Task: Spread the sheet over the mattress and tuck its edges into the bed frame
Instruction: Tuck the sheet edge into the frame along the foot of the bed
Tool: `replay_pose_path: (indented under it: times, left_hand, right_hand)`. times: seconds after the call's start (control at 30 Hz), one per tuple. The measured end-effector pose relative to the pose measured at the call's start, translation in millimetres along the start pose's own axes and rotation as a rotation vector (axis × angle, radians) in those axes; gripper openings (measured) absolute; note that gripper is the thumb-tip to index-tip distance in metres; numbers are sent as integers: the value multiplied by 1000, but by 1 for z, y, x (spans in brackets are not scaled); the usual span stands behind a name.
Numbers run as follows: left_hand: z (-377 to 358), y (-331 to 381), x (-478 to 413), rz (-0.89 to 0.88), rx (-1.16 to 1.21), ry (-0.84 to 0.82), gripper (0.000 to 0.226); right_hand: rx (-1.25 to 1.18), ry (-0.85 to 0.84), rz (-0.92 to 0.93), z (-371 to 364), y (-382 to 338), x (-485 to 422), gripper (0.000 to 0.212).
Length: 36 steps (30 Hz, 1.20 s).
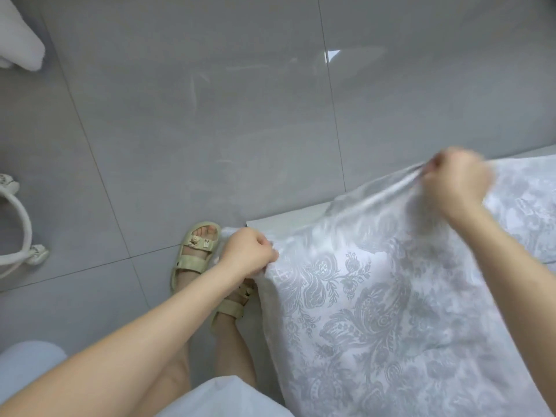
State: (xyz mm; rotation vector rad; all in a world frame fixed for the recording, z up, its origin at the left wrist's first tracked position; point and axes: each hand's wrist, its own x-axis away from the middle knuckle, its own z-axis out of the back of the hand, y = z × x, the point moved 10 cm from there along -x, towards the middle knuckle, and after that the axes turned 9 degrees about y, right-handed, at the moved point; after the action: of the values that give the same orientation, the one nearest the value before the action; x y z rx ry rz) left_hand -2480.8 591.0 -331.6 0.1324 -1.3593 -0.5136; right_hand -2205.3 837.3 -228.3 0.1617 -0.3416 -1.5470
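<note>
The sheet [376, 296] drapes over the bed [288, 219] on the right, its far-left edge lifted. The left hand [249, 254] and right hand [457, 185] each clutch that edge in a fist. Spreading looks underway; no tucking is done yet.

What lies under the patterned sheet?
Only a grey flat corner shows beyond the sheet. The rest is covered, so what the sheet lies on cannot be told.
</note>
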Motion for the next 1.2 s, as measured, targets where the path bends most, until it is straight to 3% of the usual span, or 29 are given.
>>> replay_pose_path:
  times: [0.07, 0.13, 0.3, 0.43, 0.47, 0.53, 0.63, 0.7, 0.83, 1.03, 1.2]
  left_hand:
    - [26, 15, 6, -143, 140, 219, 23]
    - [40, 23, 16, -264, 121, 385, 26]
    - [50, -33, -16, 35, 19, 470, 9]
    - [59, -61, -9, 77, 14, 498, 21]
    - [53, -70, -3, 90, 92, 457, 26]
    - [26, -84, 18, 181, 356, 252, 35]
    - [-23, -79, 53, 217, 549, -41, 36]
    - [-42, -70, 64, 164, 662, -89, 35]
    - [-53, -73, 73, 154, 856, 45, 31]
    - [-53, -88, 77, 180, 929, 192, 24]
    - [-41, -84, 82, 101, 915, 223, 23]
  right_hand:
    - [-138, 285, -161, 53, 42, -4, 19]
    - [-173, 315, -214, 59, 45, 15, 26]
    - [-254, -272, -29, -32, -49, 59, 36]
    - [-443, -107, 222, 12, -105, 97, 18]
    - [-523, -165, 308, 19, -123, 118, 19]
    - [-558, -450, 458, 13, -154, 164, 29]
    - [-329, -784, 643, -16, -169, 215, 46]
    - [-237, -882, 611, -33, -171, 220, 58]
    - [-217, -1064, 434, -64, -176, 215, 84]
    - [-227, -1091, 365, -74, -178, 216, 88]
    - [-288, -1303, 283, -62, -183, 238, 80]
